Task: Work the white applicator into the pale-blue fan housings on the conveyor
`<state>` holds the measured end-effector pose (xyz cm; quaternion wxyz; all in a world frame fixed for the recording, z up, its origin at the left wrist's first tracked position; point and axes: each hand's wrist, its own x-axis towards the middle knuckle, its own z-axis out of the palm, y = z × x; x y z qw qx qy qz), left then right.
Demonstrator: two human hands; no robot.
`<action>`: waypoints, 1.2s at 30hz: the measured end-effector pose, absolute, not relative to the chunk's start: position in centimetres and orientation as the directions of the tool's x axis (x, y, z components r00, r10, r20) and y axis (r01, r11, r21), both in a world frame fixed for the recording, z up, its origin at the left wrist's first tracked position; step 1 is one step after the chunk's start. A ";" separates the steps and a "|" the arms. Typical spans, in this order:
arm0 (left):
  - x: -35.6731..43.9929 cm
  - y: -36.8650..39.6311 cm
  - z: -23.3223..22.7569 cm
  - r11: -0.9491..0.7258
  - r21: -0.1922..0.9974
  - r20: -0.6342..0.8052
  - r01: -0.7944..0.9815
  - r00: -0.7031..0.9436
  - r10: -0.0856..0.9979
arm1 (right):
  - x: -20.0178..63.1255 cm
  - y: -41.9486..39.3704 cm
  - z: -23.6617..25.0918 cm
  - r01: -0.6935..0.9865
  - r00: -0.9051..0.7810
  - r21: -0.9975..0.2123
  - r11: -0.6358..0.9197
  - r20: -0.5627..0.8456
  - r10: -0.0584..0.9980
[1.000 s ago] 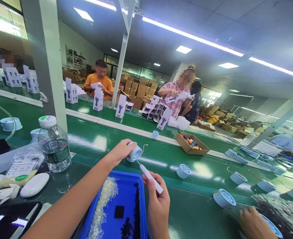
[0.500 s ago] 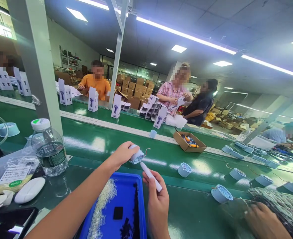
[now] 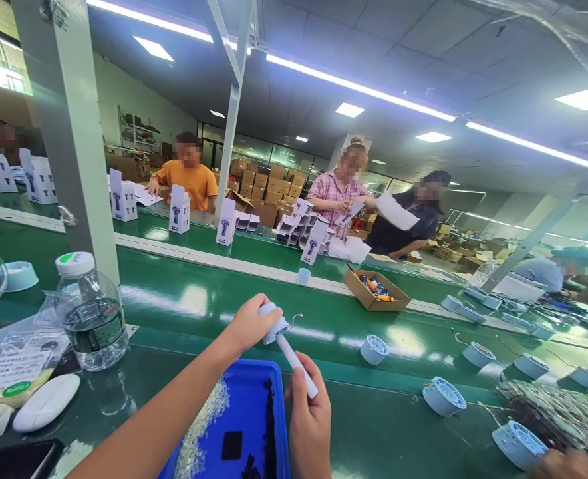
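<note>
My left hand [image 3: 249, 324] is closed around a light-blue round plastic housing [image 3: 273, 324], with a thin wire sticking out on its right side. In my right hand [image 3: 311, 416] is a white pen-shaped tool [image 3: 296, 366], gripped between thumb and fingers. Its upper end meets the lower side of the housing; the tip itself is hidden there. Below my hands lies a blue tray [image 3: 281, 392] holding small clear pieces [image 3: 197, 426], a black square [image 3: 232, 445] and small black bits [image 3: 268, 426].
Left stand a water bottle [image 3: 92, 319] and a white rounded case [image 3: 47, 402]. More light-blue housings [image 3: 374, 349] sit along the green belt [image 3: 174, 313]. Beyond are a cardboard box [image 3: 376, 293] and white cartons [image 3: 227, 223]. A co-worker's hand [image 3: 568, 462] is at lower right, by a wire bundle [image 3: 558, 406].
The pen-shaped tool has come up against the housing, its tip now out of sight. At right, another housing now shows beside the co-worker's hand, which has moved lower right.
</note>
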<state>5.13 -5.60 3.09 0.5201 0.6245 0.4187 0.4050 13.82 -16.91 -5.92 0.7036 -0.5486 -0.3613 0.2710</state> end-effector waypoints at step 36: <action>1.7 -1.5 2.5 -0.301 0.943 0.275 0.140 0.179 0.945 | 12.8 -16.9 -5.9 0.131 0.310 -0.978 0.162 0.196 0.930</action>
